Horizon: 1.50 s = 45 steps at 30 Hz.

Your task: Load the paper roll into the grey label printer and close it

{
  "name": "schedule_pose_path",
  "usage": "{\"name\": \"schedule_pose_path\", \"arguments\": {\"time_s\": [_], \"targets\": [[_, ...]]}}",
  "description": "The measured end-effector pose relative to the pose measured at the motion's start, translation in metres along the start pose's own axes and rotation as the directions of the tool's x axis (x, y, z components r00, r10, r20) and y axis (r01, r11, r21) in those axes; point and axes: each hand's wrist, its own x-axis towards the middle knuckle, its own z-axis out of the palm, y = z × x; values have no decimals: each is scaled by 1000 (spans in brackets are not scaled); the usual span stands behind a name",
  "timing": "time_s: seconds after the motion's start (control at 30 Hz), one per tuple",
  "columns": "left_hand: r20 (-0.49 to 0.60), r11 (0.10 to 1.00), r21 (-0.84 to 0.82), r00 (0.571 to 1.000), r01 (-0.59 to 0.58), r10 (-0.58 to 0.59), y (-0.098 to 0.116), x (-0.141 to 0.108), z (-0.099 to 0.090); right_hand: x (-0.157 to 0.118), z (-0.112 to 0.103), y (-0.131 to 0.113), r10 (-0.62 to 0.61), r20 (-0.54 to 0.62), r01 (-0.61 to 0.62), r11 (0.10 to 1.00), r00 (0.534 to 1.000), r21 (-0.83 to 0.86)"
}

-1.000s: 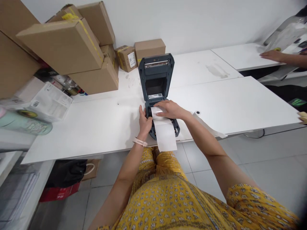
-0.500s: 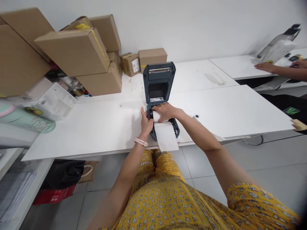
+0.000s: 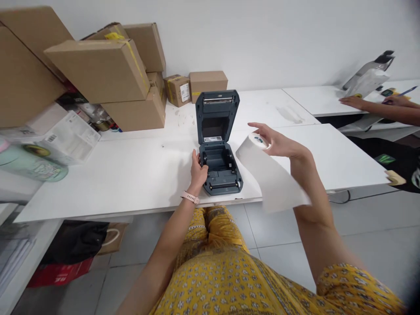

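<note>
A dark grey-blue label printer stands on the white table with its lid raised, and its roll bay shows no roll in it. My left hand grips the printer's left side, thumb over the rim and fingers along the outer wall. To the right of the printer, my right hand holds a white paper roll above the table. Its fingers are around the core end of the roll, partly hidden. A loose strip of paper hangs from the roll past the table's front edge.
Cardboard boxes are stacked at the left, with two smaller boxes by the wall. A mint-green bottle and a white carton stand far left. At the right, another person's hands rest at a neighbouring table, one holding a pen.
My right hand has lifted the paper roll out of the printer's bay and carried it right, its loose strip trailing. My left hand stays on the printer's left side.
</note>
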Motion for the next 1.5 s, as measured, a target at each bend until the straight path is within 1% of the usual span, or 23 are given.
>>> {"name": "schedule_pose_path", "arguments": {"time_s": [0.1,0.23,0.33,0.4,0.5,0.57,0.6,0.63,0.67,0.73,0.8,0.87,0.97,1.03,1.1,1.13,1.2,1.23,1.27,1.3,1.37,1.43,1.5], "targets": [[-8,1000,-9,1000,12,-12,2,0,1,6,13,24,170,-10,-170,975,985,-142],[-26,1000,-23,1000,5,-6,0,2,2,25,41,52,245,-31,-245,940,969,-239],[-31,999,-33,1000,0,-1,-3,3,1,31,56,65,275,-67,-283,935,959,-212],[-29,999,-32,1000,2,-3,-4,3,1,27,58,72,284,-87,-293,949,955,-114],[-28,1000,-26,1000,-1,0,-3,2,1,7,50,84,333,-142,-306,934,932,184],[-33,1000,-24,999,-13,12,-2,2,1,-16,42,97,401,-215,-308,879,890,364],[-34,1000,-23,999,-19,19,-1,2,1,-29,38,104,441,-241,-317,851,865,418],[-35,999,-22,999,-26,25,-1,2,1,-42,36,110,473,-244,-333,828,847,451],[-36,999,-19,999,-32,31,-1,2,1,-56,35,115,495,-219,-355,810,841,468],[-35,999,-14,999,-43,42,-2,3,1,-78,37,119,496,-111,-400,796,861,453],[-27,998,-15,998,-58,58,-3,3,1,-91,44,115,463,4,-422,804,886,418],[-19,997,-22,997,-79,78,-4,3,1,-93,55,105,449,70,-438,807,891,397],[-20,994,-34,995,-102,101,-4,3,1,-83,71,88,457,67,-444,803,887,398],[-23,994,-40,995,-102,102,-4,2,1,-76,76,80,442,23,-405,800,897,443],[-26,994,-40,995,-102,101,-4,3,2,-72,73,69,387,-21,-310,770,922,557],[-28,994,-38,994,-104,103,-4,3,2,-70,69,61,330,-58,-225,750,942,622],[-32,993,-35,993,-116,115,-6,4,2,-64,60,39,169,-139,-26,718,976,695],[-31,991,-35,992,-126,125,-6,4,1,-59,56,25,76,-149,50,717,986,695],[-29,990,-37,991,-135,134,-7,5,1,-51,54,10,-15,-128,99,730,992,676],[-24,989,-39,990,-141,140,-8,5,1,-40,53,-5,-95,-70,118,761,993,638],[-12,988,-43,989,-147,147,-8,6,0,-12,57,-30,-200,117,116,859,973,499],[-4,988,-47,989,-145,145,-8,5,0,19,68,-44,-228,263,152,948,937,280],[-9,990,-45,991,-136,136,-8,4,0,48,84,-47,-187,346,185,982,919,39]]}}
